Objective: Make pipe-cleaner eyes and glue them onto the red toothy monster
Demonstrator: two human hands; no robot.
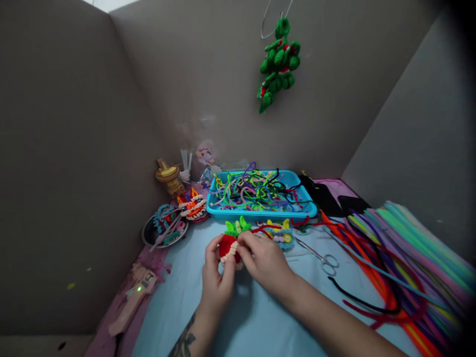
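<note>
Between my two hands is a small pipe-cleaner figure (227,244), red with cream coiled bands and a green leafy-shaped top. My left hand (217,275) grips its left side, fingers behind and thumb across the front lower edge. At the right edge my right hand (266,258) pinches the figure, its fingertips pressed together. A red pipe cleaner (267,228) sticks out behind the right hand; where its near end goes is hidden. Just beyond lies a blue and yellow pipe-cleaner piece (284,237), partly covered by that hand.
Scissors (323,259) lie right of my hands. Loose pipe cleaners (416,263) spread along the right side. A blue tray (260,214) of tangled offcuts stands behind. At left are a metal bowl (147,237) and a glue gun (136,300). A green craft (278,64) hangs above.
</note>
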